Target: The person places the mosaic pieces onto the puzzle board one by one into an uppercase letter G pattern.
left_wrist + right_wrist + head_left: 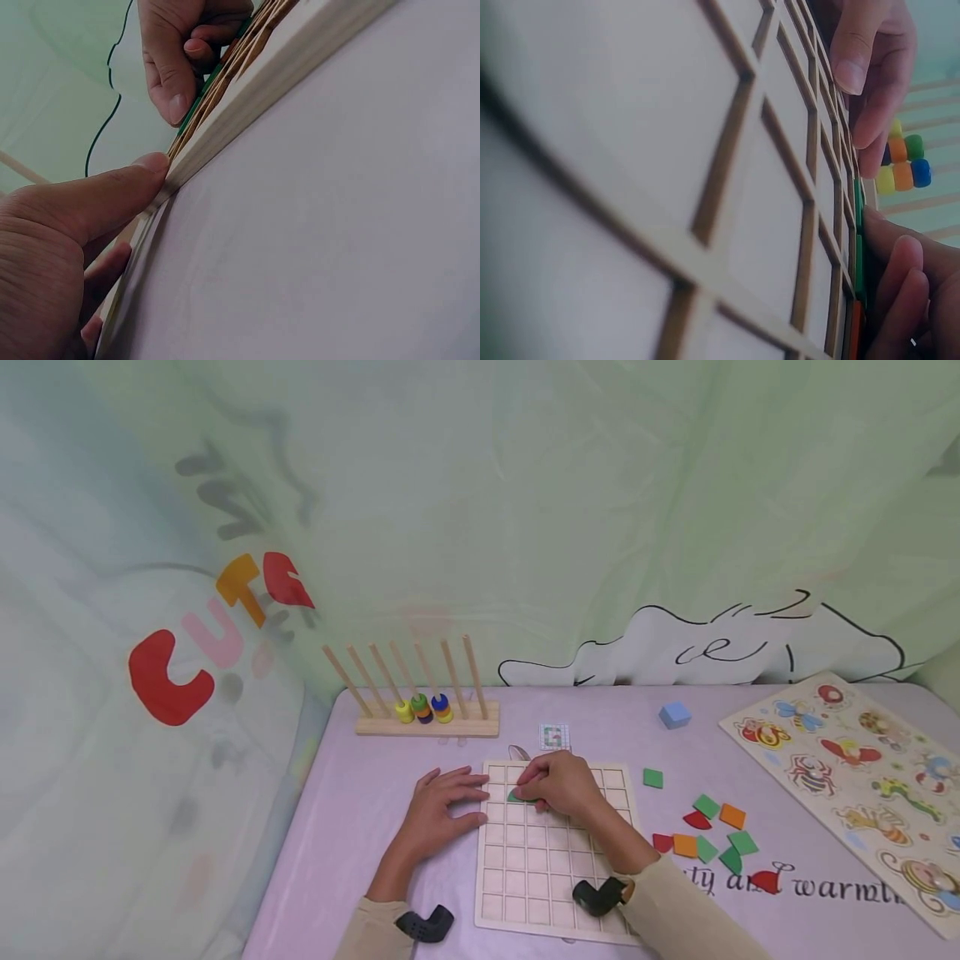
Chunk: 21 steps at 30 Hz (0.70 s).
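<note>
Loose tiles (707, 836) right of grid board (540, 868)

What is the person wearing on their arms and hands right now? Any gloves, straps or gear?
Both hands are bare, with no gloves or rings in view. The left hand and right hand come out of long beige sleeves that end at the wrists. Each wrist carries a small black device: one at the left cuff, one at the right cuff. No cables show.
</note>
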### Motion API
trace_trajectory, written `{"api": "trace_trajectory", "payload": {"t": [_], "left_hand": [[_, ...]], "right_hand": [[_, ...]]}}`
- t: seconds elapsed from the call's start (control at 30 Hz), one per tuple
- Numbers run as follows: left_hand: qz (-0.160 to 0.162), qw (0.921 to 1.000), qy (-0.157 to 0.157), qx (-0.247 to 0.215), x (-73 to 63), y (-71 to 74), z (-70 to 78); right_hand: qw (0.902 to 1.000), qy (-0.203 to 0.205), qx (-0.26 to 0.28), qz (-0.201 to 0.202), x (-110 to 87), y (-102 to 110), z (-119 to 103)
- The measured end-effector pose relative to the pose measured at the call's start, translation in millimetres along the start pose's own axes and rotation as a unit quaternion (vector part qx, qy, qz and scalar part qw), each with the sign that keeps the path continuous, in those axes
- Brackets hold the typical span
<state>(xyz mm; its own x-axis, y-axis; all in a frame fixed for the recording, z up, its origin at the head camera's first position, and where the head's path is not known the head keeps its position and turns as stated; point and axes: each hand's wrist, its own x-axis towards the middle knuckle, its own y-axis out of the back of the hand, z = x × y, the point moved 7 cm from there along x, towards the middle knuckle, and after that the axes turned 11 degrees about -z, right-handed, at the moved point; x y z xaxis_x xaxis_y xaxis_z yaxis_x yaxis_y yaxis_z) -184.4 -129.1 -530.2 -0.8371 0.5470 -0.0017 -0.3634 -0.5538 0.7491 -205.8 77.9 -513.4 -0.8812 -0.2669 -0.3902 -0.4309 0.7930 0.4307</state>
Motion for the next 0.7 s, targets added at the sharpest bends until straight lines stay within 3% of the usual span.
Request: {"api": "trace_trajectory", "payload": {"t": [0.5,0.7], "left_hand": [[0.007,1.0000,-0.006,0.004,-0.1,0.2,1.5],[0.010,0.9999,-0.008,0.001,-0.8,0.4,0.9]], "right_hand": [[0.9968,0.046,0.051,-0.041,-8.3,9,2],[0.9978,0.025,0.051,-0.032,-14.6,30,13]]}}
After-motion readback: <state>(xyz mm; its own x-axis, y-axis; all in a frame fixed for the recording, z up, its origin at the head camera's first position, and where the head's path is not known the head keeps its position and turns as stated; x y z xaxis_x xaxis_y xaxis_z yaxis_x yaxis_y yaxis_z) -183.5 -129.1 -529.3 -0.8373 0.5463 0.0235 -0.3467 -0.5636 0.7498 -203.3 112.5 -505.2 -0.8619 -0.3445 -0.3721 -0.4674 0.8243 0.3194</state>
